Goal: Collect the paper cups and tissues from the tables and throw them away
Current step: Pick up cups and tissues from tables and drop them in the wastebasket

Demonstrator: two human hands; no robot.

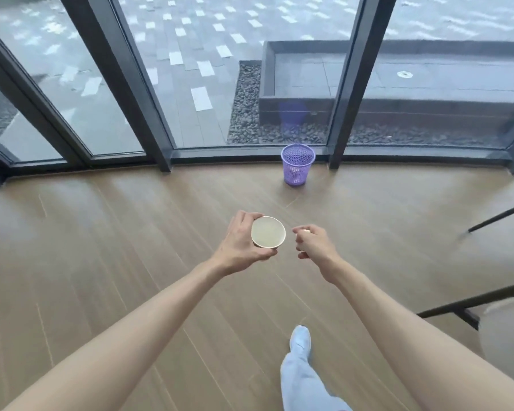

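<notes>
Head view: left hand [241, 243] grips round, pale paper cup [268, 232].

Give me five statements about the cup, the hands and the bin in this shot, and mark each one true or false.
1. The left hand grips a white paper cup with its open mouth facing the camera. True.
2. The purple mesh plastic wastebasket lies tipped over on the wooden floor. False: it stands upright beside the dark-framed glass wall.
3. The right hand has its fingers curled, with something small and pale showing at the fingertips. True; what it is cannot be told.
4. The paper cup is already inside the wastebasket. False: it is in the left hand, well short of the basket.
5. Both hands grip the cup. False: only the left hand does.
</notes>
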